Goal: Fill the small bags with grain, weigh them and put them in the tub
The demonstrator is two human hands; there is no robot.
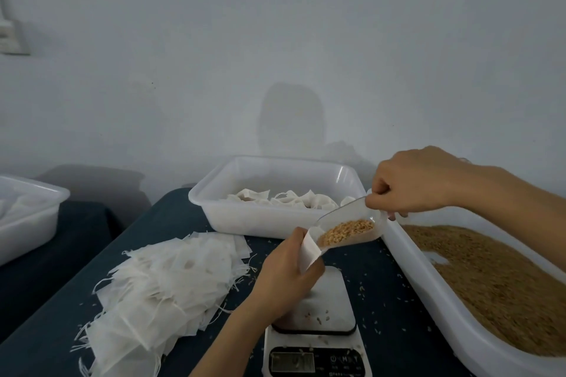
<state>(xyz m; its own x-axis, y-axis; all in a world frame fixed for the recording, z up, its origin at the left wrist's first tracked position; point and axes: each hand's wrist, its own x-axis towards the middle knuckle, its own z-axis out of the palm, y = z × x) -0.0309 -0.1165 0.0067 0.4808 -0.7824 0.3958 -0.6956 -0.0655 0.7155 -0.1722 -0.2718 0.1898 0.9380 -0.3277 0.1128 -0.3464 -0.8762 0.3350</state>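
My left hand [283,272] grips a small white bag [310,249] with its mouth held open, just above the kitchen scale [318,324]. My right hand [413,184] grips the handle of a clear plastic scoop [352,225] loaded with brown grain; the scoop's tip sits at the bag's mouth. A white tub [214,202] at the back centre holds several filled bags [291,200]. To the right, a large white tray [428,281] holds loose grain [496,285]. A few grains lie on the scale's plate.
A spread pile of empty white bags [165,281] with strings lies on the dark blue cloth at the left. Another white tub [27,217] stands at the far left on a separate surface. Stray grains dot the cloth. A pale wall rises behind.
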